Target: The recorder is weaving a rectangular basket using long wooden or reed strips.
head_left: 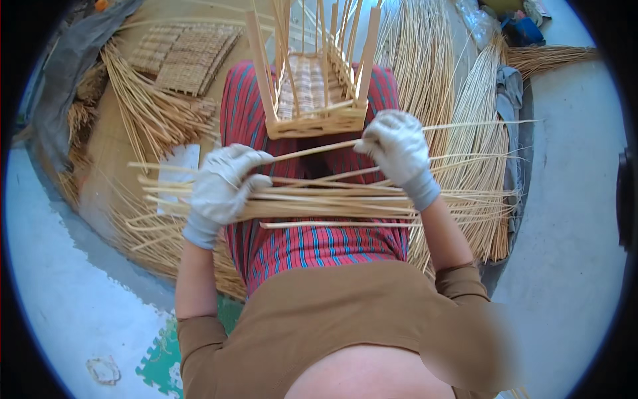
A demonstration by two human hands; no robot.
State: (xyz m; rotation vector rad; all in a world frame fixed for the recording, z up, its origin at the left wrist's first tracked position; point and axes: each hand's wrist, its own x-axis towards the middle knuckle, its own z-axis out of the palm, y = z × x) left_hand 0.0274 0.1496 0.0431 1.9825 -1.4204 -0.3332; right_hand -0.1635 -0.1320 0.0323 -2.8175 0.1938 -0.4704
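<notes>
My left hand (226, 183), in a white glove, rests over the left part of a bundle of pale wicker strands (332, 205) lying across my lap. Its thumb and forefinger pinch one wicker strand (312, 151). That strand runs to my right hand (397, 146), also gloved, whose fingers are closed round it. The thin end sticks out past my right hand. Just beyond the strand, between my knees, stands a partly woven rectangular basket (318, 126) with tall upright stakes and flat wooden corner posts. Whether my left hand also grips the bundle, I cannot tell.
Long loose strands (478, 153) lie in heaps at the right and far right. A shorter bundle (149, 96) and stacked woven panels (199, 56) sit at the far left. Grey cloth (76, 73) lines the left side. A green foam mat (159, 349) lies at the near left.
</notes>
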